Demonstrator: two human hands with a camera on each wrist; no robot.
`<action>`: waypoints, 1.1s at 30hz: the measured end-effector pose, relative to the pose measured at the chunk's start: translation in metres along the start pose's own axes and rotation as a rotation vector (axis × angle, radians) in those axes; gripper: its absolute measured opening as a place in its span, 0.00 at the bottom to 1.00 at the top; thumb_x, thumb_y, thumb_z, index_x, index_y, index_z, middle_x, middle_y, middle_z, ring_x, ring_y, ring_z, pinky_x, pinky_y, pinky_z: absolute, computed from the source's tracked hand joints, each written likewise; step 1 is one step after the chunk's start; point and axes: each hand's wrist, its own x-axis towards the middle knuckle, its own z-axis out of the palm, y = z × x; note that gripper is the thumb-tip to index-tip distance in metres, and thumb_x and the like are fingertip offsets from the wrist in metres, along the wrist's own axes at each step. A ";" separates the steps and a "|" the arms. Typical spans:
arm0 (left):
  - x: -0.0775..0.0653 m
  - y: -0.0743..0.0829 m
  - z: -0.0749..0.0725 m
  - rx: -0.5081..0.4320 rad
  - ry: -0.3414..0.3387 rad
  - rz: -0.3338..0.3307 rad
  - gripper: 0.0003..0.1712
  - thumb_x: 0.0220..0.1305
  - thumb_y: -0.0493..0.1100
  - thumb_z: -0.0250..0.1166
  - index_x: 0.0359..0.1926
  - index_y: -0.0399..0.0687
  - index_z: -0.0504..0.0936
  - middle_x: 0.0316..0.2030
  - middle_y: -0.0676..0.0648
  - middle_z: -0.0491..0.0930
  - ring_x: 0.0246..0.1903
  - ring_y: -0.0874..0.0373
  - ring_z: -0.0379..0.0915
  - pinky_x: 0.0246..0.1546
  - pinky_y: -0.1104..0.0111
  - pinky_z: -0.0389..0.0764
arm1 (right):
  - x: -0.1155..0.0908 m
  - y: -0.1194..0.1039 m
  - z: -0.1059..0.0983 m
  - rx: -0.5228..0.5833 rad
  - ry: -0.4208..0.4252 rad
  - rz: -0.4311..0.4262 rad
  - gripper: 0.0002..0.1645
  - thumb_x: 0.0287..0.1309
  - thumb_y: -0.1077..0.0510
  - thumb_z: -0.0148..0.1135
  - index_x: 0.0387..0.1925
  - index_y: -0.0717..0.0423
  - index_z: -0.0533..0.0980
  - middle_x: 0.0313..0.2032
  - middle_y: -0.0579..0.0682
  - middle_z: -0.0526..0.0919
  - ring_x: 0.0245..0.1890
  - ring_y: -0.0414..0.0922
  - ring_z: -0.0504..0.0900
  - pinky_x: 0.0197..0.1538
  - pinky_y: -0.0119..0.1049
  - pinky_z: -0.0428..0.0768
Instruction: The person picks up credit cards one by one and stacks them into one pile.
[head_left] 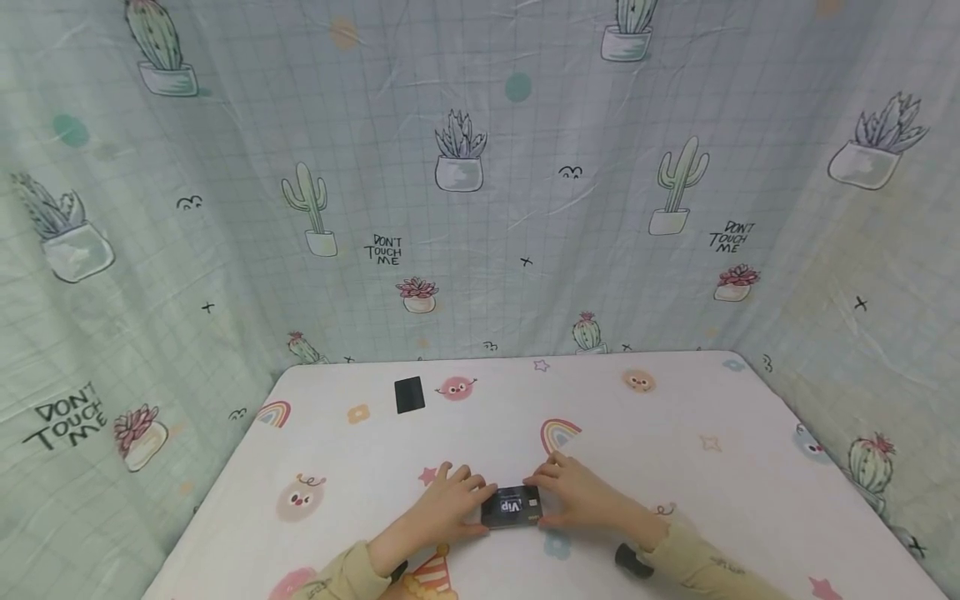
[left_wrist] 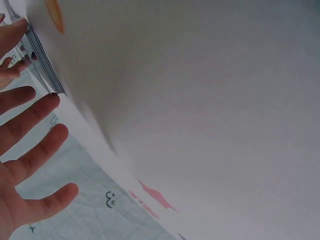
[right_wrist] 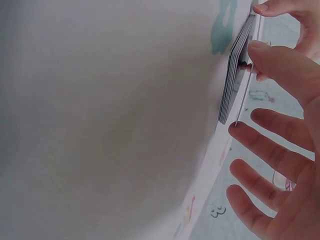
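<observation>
Head view: card stack (apparently several cards) pinched between left hand and right hand fingers.

A single black card lies flat near the table's far edge. A cactus-print cloth hangs behind the table.

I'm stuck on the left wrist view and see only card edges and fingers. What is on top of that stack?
Observer: In the head view the top card is dark, printed "VIP".
Operator: Is the other hand on it?
Observer: Yes, the right hand pinches its right end; the left hand grips the left end.
Operator: Any other cards about?
Observer: One black card lies alone at the far side of the table.
</observation>
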 end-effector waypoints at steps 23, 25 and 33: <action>0.000 0.002 -0.001 -0.064 -0.046 -0.045 0.33 0.48 0.63 0.62 0.54 0.56 0.73 0.42 0.56 0.77 0.39 0.62 0.66 0.41 0.61 0.66 | 0.000 -0.001 0.004 0.015 -0.028 0.044 0.33 0.42 0.41 0.64 0.52 0.47 0.72 0.44 0.41 0.77 0.43 0.37 0.67 0.49 0.36 0.71; 0.000 0.002 0.000 -0.063 -0.052 -0.050 0.33 0.48 0.63 0.62 0.54 0.56 0.72 0.42 0.56 0.77 0.39 0.62 0.66 0.42 0.61 0.66 | 0.000 -0.001 0.005 0.015 -0.026 0.045 0.33 0.42 0.42 0.64 0.52 0.47 0.71 0.44 0.41 0.77 0.43 0.37 0.67 0.48 0.36 0.71; 0.001 0.003 -0.001 -0.056 -0.075 -0.066 0.33 0.48 0.63 0.62 0.54 0.57 0.72 0.43 0.56 0.77 0.40 0.61 0.66 0.42 0.61 0.66 | 0.000 0.001 0.007 0.004 -0.026 0.039 0.33 0.42 0.41 0.64 0.52 0.46 0.71 0.44 0.40 0.77 0.43 0.37 0.66 0.47 0.36 0.72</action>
